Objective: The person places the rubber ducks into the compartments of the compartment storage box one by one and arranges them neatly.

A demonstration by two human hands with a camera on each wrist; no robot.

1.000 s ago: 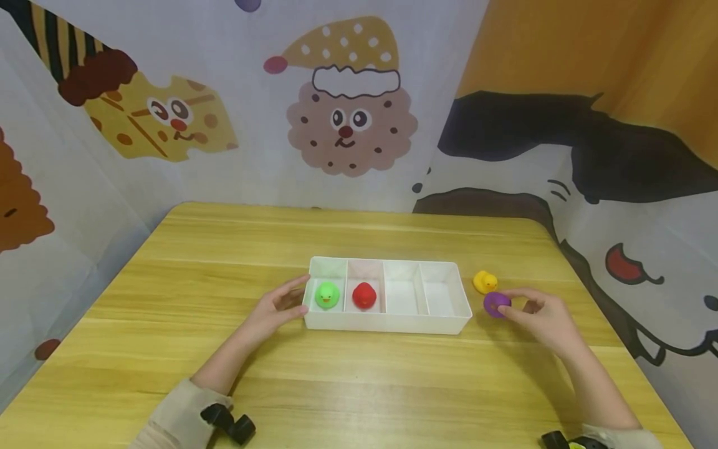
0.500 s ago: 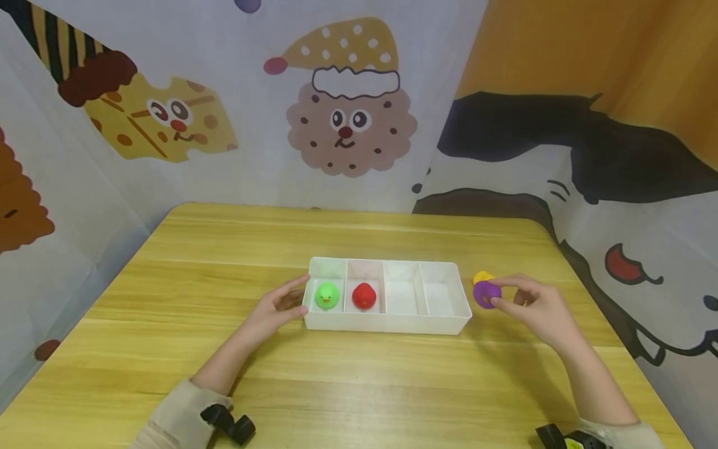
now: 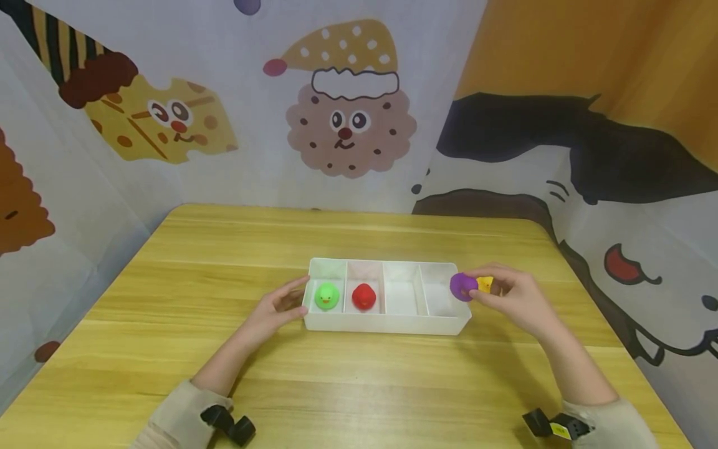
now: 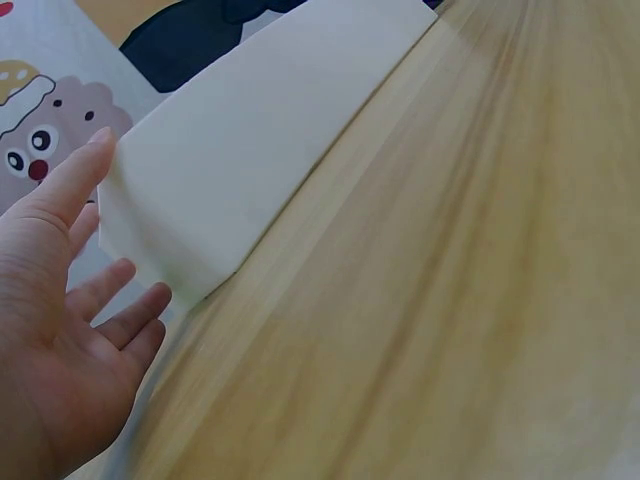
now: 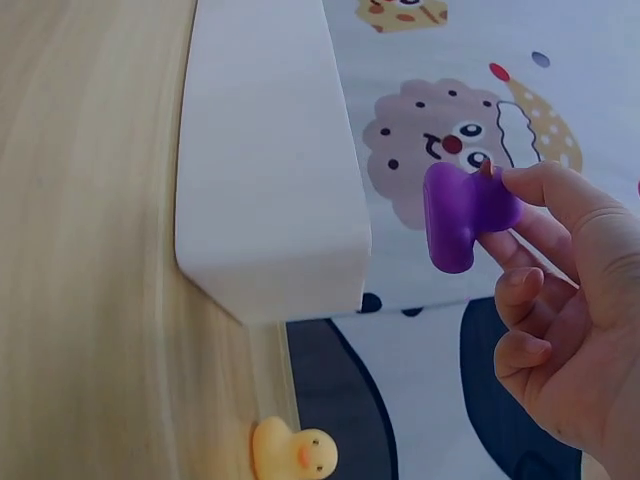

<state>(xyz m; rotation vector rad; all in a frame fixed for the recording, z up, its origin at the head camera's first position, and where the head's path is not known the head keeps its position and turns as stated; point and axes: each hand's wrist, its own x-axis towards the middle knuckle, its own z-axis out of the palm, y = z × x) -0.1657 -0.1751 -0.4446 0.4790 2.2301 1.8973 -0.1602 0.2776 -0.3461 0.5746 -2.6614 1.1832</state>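
My right hand (image 3: 513, 299) pinches a purple rubber duck (image 5: 463, 215) between thumb and fingers, raised at the right end of a white divided box (image 3: 387, 323). In the head view the duck overlaps the rightmost compartment's edge. My left hand (image 3: 278, 304) is at the box's left end, its fingers extended beside the end wall; the left wrist view shows the thumb at the rim. A green rubber duck (image 3: 327, 296) sits in the leftmost compartment and a red one (image 3: 364, 297) in the compartment to its right. Behind the right hand, a yellow rubber duck (image 5: 293, 452) stands on the table.
The box rests on a wood-grain table (image 3: 359, 386). The two right-hand compartments hold nothing. A curtain printed with cartoon figures (image 3: 352, 131) hangs behind the table and along its sides. Each sleeve carries a black wrist device (image 3: 229, 424).
My right hand has lifted the purple duck and carried it left, from beside the yellow duck to the box's right edge. My left hand and the box have stayed put.
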